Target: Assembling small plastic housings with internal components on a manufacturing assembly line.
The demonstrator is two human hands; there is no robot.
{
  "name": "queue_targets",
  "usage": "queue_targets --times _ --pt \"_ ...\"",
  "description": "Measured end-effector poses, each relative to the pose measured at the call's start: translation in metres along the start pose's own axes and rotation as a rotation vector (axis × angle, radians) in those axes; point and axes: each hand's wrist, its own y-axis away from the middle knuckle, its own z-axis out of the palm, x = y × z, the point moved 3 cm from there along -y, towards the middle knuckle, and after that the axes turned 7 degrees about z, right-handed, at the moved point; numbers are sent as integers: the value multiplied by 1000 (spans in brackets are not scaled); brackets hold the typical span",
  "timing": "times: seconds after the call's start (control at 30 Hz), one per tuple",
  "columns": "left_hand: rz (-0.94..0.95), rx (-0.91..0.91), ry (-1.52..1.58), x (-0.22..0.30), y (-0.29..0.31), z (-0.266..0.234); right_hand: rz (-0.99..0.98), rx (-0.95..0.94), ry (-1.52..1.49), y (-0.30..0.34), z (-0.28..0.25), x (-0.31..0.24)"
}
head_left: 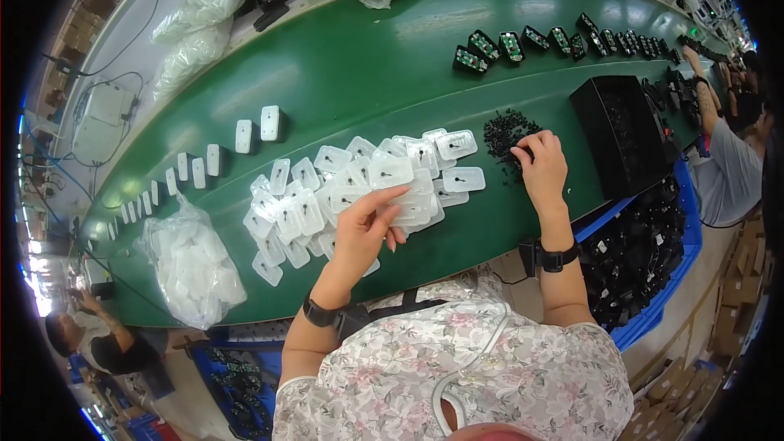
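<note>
A broad heap of translucent white plastic covers [349, 198], many with a small black part at the centre, lies on the green table [343, 73]. Over the heap's near side is my left hand [363, 224], its thumb and forefinger apart and its other fingers loosely bent; no cover shows in its grip. To the right, a pile of tiny black parts [505, 128] is spread on the table. My right hand [545, 165] sits at that pile's edge with thumb and forefinger pinched together; whatever is between the tips is too small to make out.
A black box [612, 135] stands right of my right hand, above a blue crate [633, 322] of black parts. Left are a clear bag [196, 265] of white pieces and a row of white cases [270, 123]. Black housings with green boards [511, 46] line the far right. Co-workers sit both sides.
</note>
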Motion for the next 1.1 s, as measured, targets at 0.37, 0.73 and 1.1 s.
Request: queue_targets --times 0.37,0.73,1.1 --pt "-2 64 -24 3 -1 -7 159 -510 -1215 10 1 -94" --pt "302 223 -318 39 21 -22 123 -959 -1332 43 -3 -176" --pt "378 192 -276 34 25 -26 -165 -768 -1130 47 -3 -186"
